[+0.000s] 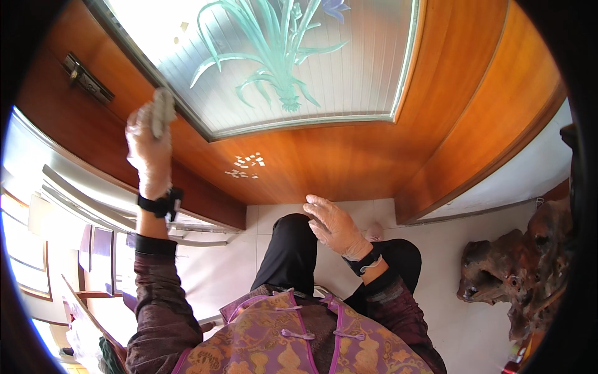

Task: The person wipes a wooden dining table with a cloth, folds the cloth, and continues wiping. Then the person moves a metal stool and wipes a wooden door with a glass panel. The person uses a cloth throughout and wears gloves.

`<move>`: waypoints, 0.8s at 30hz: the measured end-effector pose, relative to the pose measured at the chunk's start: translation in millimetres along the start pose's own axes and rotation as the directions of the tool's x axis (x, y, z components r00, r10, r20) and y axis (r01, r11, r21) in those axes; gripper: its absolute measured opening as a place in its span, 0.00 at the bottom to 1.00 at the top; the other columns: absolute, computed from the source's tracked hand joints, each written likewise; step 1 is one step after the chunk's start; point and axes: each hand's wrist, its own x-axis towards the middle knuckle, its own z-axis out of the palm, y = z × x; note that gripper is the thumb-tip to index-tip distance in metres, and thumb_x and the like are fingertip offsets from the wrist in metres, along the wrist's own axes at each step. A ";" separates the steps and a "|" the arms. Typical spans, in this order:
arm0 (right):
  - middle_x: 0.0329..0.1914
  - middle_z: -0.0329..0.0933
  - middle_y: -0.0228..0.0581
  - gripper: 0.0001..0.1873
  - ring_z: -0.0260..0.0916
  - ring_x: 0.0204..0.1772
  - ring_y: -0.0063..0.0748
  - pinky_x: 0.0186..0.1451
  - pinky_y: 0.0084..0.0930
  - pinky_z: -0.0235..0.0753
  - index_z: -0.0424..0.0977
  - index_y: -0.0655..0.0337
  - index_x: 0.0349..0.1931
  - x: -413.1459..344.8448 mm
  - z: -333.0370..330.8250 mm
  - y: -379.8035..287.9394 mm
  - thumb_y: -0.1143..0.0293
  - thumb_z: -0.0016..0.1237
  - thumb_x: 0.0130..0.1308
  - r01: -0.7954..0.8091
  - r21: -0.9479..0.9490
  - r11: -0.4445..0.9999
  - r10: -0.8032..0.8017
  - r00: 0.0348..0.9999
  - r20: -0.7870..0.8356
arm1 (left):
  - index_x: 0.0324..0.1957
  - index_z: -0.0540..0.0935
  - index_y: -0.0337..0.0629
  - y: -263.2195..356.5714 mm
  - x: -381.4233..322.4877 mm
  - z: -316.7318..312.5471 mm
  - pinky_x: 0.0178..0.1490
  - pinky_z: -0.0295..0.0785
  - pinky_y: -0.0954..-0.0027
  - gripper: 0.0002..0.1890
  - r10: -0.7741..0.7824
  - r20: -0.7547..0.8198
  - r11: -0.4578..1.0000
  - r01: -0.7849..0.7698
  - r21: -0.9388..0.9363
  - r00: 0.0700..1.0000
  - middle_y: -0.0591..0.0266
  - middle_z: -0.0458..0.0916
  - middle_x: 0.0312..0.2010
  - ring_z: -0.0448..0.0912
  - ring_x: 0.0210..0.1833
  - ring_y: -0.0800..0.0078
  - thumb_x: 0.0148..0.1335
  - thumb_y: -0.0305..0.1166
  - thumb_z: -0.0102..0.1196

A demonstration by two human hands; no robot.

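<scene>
My left hand (pixel 152 145), in a thin clear glove, is raised at a wooden door (pixel 299 159) and holds a folded pale cloth (pixel 163 112) near the lower left corner of the glass panel (pixel 355 84). That panel carries a green plant design. Over my lap, my right hand (pixel 334 226), also gloved, has its fingers slightly spread and holds nothing. Several small white stickers or scraps (pixel 247 161) dot the wood below the glass. To the left of the panel is a metal door lock with a handle (pixel 86 78).
A dark, gnarled wooden root piece (pixel 518 276) stands on the tiled floor (pixel 434 262) at the right. The door's surround (pixel 486 140) borders a white wall. Curved pale rails (pixel 88 201) and bright windows (pixel 23 248) are at the left.
</scene>
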 end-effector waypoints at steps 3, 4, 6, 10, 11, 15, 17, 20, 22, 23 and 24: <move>0.67 0.76 0.52 0.20 0.74 0.69 0.56 0.71 0.42 0.76 0.75 0.60 0.61 1.2 3.9 -1.1 0.74 0.58 0.70 0.009 -0.003 1.000 -0.009 1.000 0.002 | 0.67 0.79 0.48 -3.2 69.4 -25.9 0.64 0.81 0.63 0.30 -0.039 -0.093 0.999 0.041 0.023 0.995 0.54 0.81 0.60 0.81 0.65 0.61 0.63 0.22 0.68; 0.66 0.77 0.51 0.19 0.74 0.68 0.55 0.71 0.42 0.76 0.75 0.60 0.61 1.7 4.6 -1.5 0.73 0.58 0.70 0.018 0.001 1.000 -0.018 1.000 -0.005 | 0.69 0.78 0.49 -1.2 91.1 -32.4 0.63 0.82 0.63 0.29 -0.106 -0.085 0.994 0.106 -0.008 0.991 0.55 0.81 0.61 0.82 0.64 0.62 0.65 0.25 0.68; 0.64 0.78 0.49 0.19 0.75 0.67 0.54 0.69 0.41 0.77 0.75 0.60 0.60 3.0 5.9 -2.1 0.73 0.58 0.70 0.030 -0.006 1.000 -0.030 1.000 -0.009 | 0.69 0.78 0.50 6.0 121.4 -37.9 0.62 0.83 0.63 0.28 -0.065 -0.138 0.997 0.069 0.020 0.988 0.56 0.83 0.60 0.84 0.60 0.63 0.68 0.31 0.68; 0.60 0.80 0.47 0.18 0.77 0.64 0.53 0.66 0.41 0.79 0.76 0.59 0.59 2.9 6.4 -2.9 0.73 0.58 0.70 0.023 -0.019 1.000 -0.023 1.000 0.015 | 0.67 0.79 0.48 17.2 137.3 -26.2 0.59 0.82 0.63 0.26 -0.205 -0.047 0.966 0.195 -0.168 0.978 0.56 0.85 0.57 0.86 0.56 0.62 0.69 0.36 0.68; 0.59 0.80 0.47 0.18 0.77 0.63 0.53 0.66 0.41 0.79 0.76 0.59 0.59 2.2 5.8 -2.9 0.73 0.58 0.70 0.003 -0.018 1.000 -0.003 1.000 0.025 | 0.66 0.79 0.47 17.6 128.8 -20.6 0.58 0.82 0.62 0.25 -0.225 -0.036 0.972 0.222 -0.078 0.974 0.55 0.85 0.55 0.86 0.55 0.61 0.68 0.35 0.68; 0.56 0.80 0.46 0.17 0.78 0.60 0.54 0.63 0.42 0.79 0.76 0.60 0.59 -2.1 2.9 -4.2 0.73 0.57 0.71 -0.007 -0.016 1.000 0.007 0.999 0.033 | 0.62 0.81 0.43 8.4 83.3 8.7 0.55 0.81 0.61 0.23 -0.261 0.034 0.964 0.262 -0.049 0.965 0.53 0.85 0.51 0.85 0.52 0.60 0.64 0.29 0.68; 0.56 0.80 0.46 0.17 0.78 0.59 0.54 0.63 0.42 0.79 0.76 0.60 0.59 -2.9 0.6 -4.5 0.73 0.57 0.71 -0.026 -0.020 0.999 0.027 0.998 0.052 | 0.58 0.81 0.42 4.8 43.8 23.9 0.53 0.79 0.64 0.21 -0.044 -0.012 0.988 0.042 -0.148 0.999 0.56 0.83 0.47 0.83 0.48 0.61 0.63 0.20 0.65; 0.56 0.80 0.46 0.17 0.77 0.60 0.52 0.64 0.41 0.78 0.76 0.60 0.58 -3.3 -0.8 -5.6 0.72 0.57 0.70 -0.026 0.001 1.000 0.026 0.998 0.058 | 0.59 0.81 0.43 2.7 -11.2 40.0 0.52 0.79 0.64 0.23 -0.040 0.110 0.999 0.042 -0.012 0.993 0.58 0.81 0.49 0.83 0.50 0.63 0.62 0.18 0.65; 0.56 0.80 0.46 0.17 0.77 0.62 0.51 0.65 0.41 0.77 0.76 0.60 0.58 -3.8 -1.0 -5.6 0.70 0.56 0.71 -0.005 -0.016 1.000 0.006 0.997 0.073 | 0.60 0.82 0.45 4.2 -43.0 48.3 0.50 0.80 0.64 0.26 -0.103 0.262 0.994 0.105 0.006 0.959 0.61 0.81 0.50 0.82 0.49 0.69 0.58 0.17 0.67; 0.57 0.80 0.46 0.17 0.76 0.62 0.51 0.65 0.41 0.77 0.77 0.60 0.58 -4.2 -0.9 -5.3 0.69 0.55 0.72 -0.003 -0.028 1.000 0.005 0.996 0.084 | 0.59 0.83 0.43 6.6 -57.2 52.4 0.47 0.79 0.66 0.20 -0.246 0.334 0.957 0.283 -0.064 0.910 0.63 0.80 0.44 0.80 0.44 0.73 0.65 0.21 0.63; 0.57 0.80 0.46 0.17 0.76 0.63 0.50 0.66 0.42 0.77 0.77 0.60 0.58 -4.9 -0.7 -5.2 0.68 0.55 0.72 -0.016 -0.026 1.000 0.018 0.995 0.103 | 0.58 0.83 0.40 10.4 -70.3 56.1 0.44 0.78 0.68 0.14 -0.241 0.387 0.948 0.301 -0.103 0.890 0.66 0.80 0.37 0.78 0.40 0.77 0.72 0.25 0.59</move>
